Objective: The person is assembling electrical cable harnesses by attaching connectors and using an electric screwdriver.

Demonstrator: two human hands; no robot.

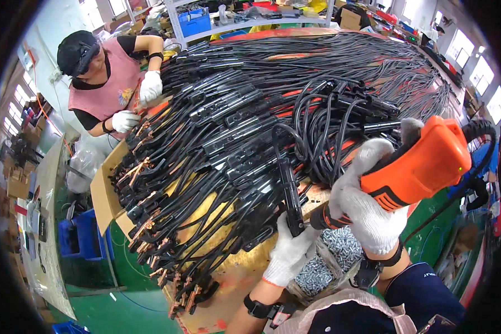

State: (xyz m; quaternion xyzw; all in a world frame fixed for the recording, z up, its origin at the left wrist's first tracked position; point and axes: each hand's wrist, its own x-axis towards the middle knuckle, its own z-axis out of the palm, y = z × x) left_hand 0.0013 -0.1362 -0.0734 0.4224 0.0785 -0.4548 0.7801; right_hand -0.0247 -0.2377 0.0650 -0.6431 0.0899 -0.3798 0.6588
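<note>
My left hand, in a white glove, is closed around the near end of a black plastic cable handle. The handle points away from me. My right hand, gloved too, grips an orange power screwdriver lying sideways, its nose pointing left. That nose comes right up to the handle's near end; whether the bit touches a screw there is hidden. Just below both hands sits a bag of small silver screws. Looped black cables lie beyond the screwdriver.
Many black handles with cables cover the table, copper-coloured clamp ends hanging over its left edge. An open cardboard box stands there. Across the table, a person in white gloves works with copper pieces. A blue crate is on the green floor.
</note>
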